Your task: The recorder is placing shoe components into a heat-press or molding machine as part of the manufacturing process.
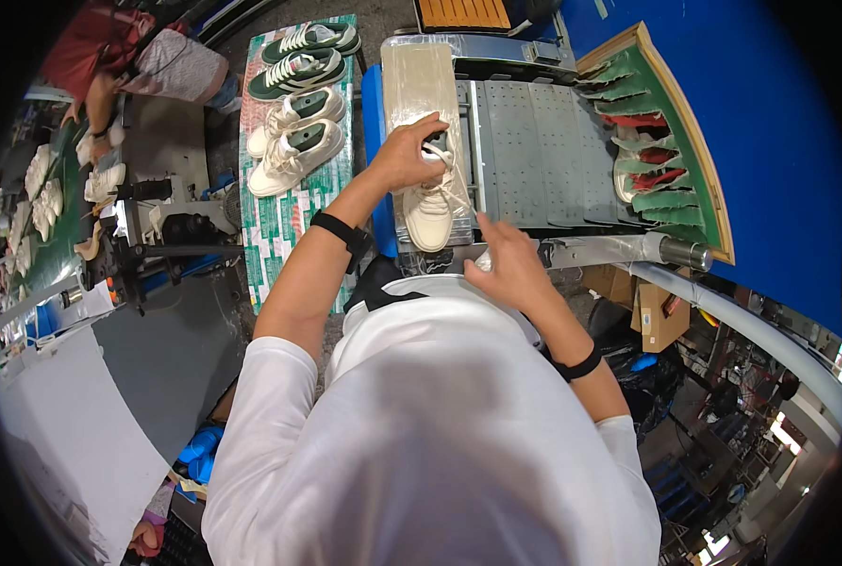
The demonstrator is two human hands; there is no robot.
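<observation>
A cream sneaker (428,217) with pale laces lies on a board wrapped in clear film (417,80), its toe toward me. My left hand (409,156) grips it at the heel and collar, with the fingers on the far side and the thumb near the opening. Just right of the toe, my right hand (515,269) is off the shoe, index finger stretched out and thumb apart from it. Something small and white (484,259) shows between them, seemingly held in the curled fingers; its kind is not clear.
On a patterned bench (293,217) to the left stand cream sneakers (296,156) and green sneakers (296,74). A slatted grey conveyor (539,151) runs right to a framed opening with green flaps (661,141), shoes behind them. At far left another person's hand (100,146) is near more shoes.
</observation>
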